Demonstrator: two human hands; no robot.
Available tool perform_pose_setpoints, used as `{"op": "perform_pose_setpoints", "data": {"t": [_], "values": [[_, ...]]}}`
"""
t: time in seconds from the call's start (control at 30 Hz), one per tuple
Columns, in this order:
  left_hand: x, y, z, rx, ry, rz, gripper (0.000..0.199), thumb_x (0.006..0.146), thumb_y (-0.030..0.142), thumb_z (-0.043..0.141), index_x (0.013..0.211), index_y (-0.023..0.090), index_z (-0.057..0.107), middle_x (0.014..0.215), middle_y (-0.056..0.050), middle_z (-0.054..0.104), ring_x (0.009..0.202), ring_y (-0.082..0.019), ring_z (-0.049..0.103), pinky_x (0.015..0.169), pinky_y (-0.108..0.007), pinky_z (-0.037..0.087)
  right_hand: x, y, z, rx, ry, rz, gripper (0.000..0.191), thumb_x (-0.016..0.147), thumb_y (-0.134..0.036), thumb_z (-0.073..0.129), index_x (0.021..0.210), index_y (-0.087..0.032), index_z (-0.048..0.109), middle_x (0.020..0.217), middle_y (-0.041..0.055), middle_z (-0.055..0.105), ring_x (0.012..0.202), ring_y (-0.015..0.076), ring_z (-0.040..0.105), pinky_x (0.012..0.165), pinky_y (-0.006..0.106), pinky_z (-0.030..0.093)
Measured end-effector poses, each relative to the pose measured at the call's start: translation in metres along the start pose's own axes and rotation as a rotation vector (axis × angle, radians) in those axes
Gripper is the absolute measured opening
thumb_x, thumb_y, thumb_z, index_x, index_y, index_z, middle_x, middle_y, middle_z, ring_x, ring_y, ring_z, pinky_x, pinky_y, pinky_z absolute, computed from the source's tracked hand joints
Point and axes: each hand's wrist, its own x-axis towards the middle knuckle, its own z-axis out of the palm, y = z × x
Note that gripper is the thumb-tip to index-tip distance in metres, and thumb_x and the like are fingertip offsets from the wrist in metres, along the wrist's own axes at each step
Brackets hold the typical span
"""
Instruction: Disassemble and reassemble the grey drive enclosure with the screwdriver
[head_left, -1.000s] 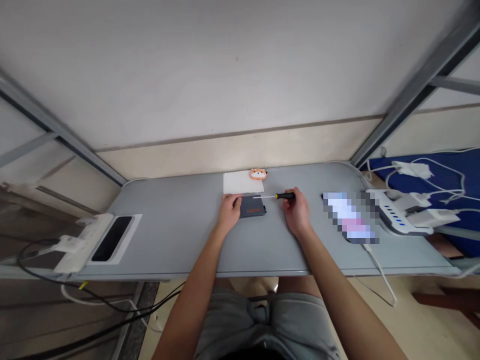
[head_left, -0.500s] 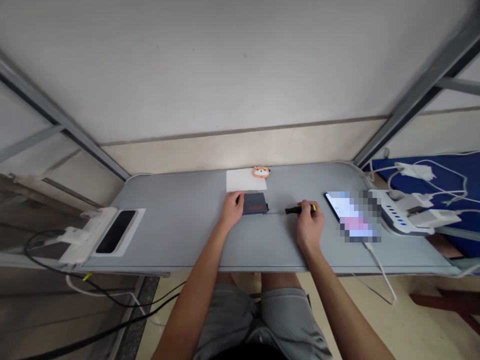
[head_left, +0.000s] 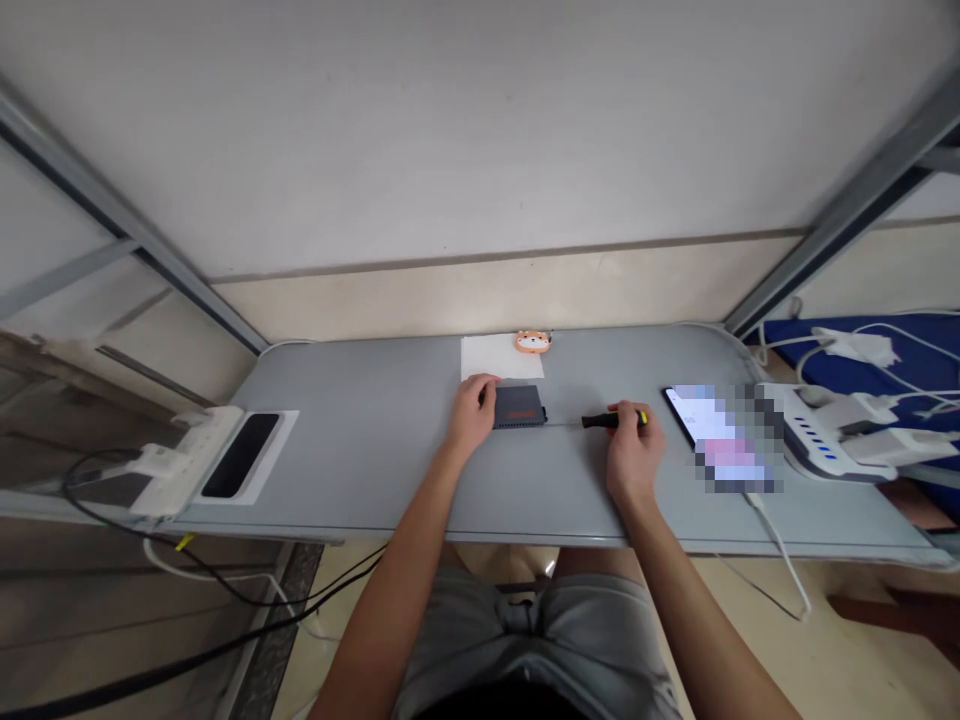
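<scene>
A flat dark grey box-like device [head_left: 519,406] with reddish lettering lies on the grey table. My left hand [head_left: 474,410] grips its left end, fingers curled round the edge. In my right hand [head_left: 634,448] is a screwdriver [head_left: 598,421] with a black and yellow handle, held level. Its thin shaft points left to the device's right side, by a small dark part there; whether the tip touches cannot be made out. Behind the device rests a white sheet of paper [head_left: 489,357], with an orange animal-faced item [head_left: 532,342] at its right edge.
At the left, a phone [head_left: 241,455] lies on white paper beside a white power strip [head_left: 187,460]. To the right are a lit tablet-like screen [head_left: 712,435], partly pixelated, and a charging station [head_left: 821,445] with plugs and cables. Metal posts flank the table.
The whole view has shifted slightly, so things appear a little farther right. Both hands keep their holds on the device and the screwdriver.
</scene>
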Motion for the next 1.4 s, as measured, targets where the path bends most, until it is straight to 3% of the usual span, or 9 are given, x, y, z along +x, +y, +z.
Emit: {"op": "perform_pose_setpoints", "data": {"t": [0.23, 0.4, 0.53, 0.77, 0.93, 1.3, 1.4], "values": [[0.0, 0.001, -0.001, -0.011, 0.026, -0.019, 0.025, 0.108, 0.023, 0.049, 0.098, 0.022, 0.072, 0.107, -0.009, 0.075, 0.104, -0.021, 0.071, 0.097, -0.035, 0.057, 0.0, 0.002, -0.002, 0.053, -0.174, -0.02, 0.042, 0.083, -0.064, 0.069, 0.081, -0.022, 0.068, 0.077, 0.001, 0.066, 0.073, 0.0169, 0.058, 0.067, 0.03, 0.048], [0.0, 0.001, -0.001, -0.009, -0.005, -0.048, 0.025, 0.108, 0.023, 0.049, 0.1, 0.021, 0.073, 0.108, -0.009, 0.077, 0.105, -0.022, 0.072, 0.101, -0.037, 0.056, -0.006, -0.001, -0.002, 0.019, -0.502, -0.088, 0.038, 0.079, -0.062, 0.079, 0.088, -0.025, 0.078, 0.083, 0.0031, 0.072, 0.071, 0.0182, 0.057, 0.063, 0.031, 0.046], [0.001, 0.0, 0.0, -0.01, -0.004, -0.063, 0.026, 0.108, 0.027, 0.049, 0.1, 0.022, 0.073, 0.107, -0.008, 0.078, 0.105, -0.023, 0.072, 0.1, -0.037, 0.056, -0.01, -0.002, -0.003, 0.023, -0.716, -0.017, 0.034, 0.074, -0.054, 0.086, 0.094, -0.026, 0.083, 0.089, 0.0039, 0.076, 0.071, 0.019, 0.056, 0.063, 0.032, 0.046], [0.001, 0.0, -0.001, -0.01, -0.013, -0.067, 0.025, 0.107, 0.025, 0.05, 0.098, 0.022, 0.073, 0.105, -0.008, 0.078, 0.103, -0.022, 0.072, 0.099, -0.036, 0.056, -0.007, -0.005, -0.003, 0.018, -0.584, -0.09, 0.033, 0.078, -0.058, 0.081, 0.084, -0.026, 0.082, 0.077, 0.0024, 0.073, 0.064, 0.017, 0.051, 0.058, 0.03, 0.04], [0.001, 0.001, -0.001, -0.021, -0.006, -0.069, 0.024, 0.106, 0.021, 0.051, 0.097, 0.022, 0.073, 0.104, -0.007, 0.078, 0.103, -0.022, 0.072, 0.099, -0.036, 0.056, -0.008, -0.005, -0.003, 0.018, -0.648, -0.089, 0.033, 0.074, -0.058, 0.084, 0.087, -0.027, 0.083, 0.077, 0.0021, 0.073, 0.062, 0.0165, 0.047, 0.055, 0.03, 0.037], [-0.001, 0.002, -0.001, 0.001, -0.017, -0.077, 0.024, 0.105, 0.017, 0.052, 0.094, 0.022, 0.073, 0.102, -0.006, 0.078, 0.1, -0.022, 0.072, 0.097, -0.036, 0.056, -0.01, -0.006, -0.005, -0.02, -0.622, -0.164, 0.041, 0.079, -0.066, 0.078, 0.086, -0.027, 0.081, 0.082, 0.0045, 0.073, 0.068, 0.0189, 0.054, 0.06, 0.033, 0.043], [0.0, 0.002, -0.001, 0.005, -0.021, -0.083, 0.024, 0.104, 0.017, 0.052, 0.095, 0.022, 0.073, 0.102, -0.006, 0.078, 0.101, -0.022, 0.072, 0.097, -0.036, 0.056, -0.011, -0.006, -0.006, -0.031, -0.549, -0.182, 0.041, 0.082, -0.067, 0.074, 0.083, -0.025, 0.078, 0.079, 0.0041, 0.071, 0.069, 0.0194, 0.057, 0.063, 0.033, 0.046]]}}
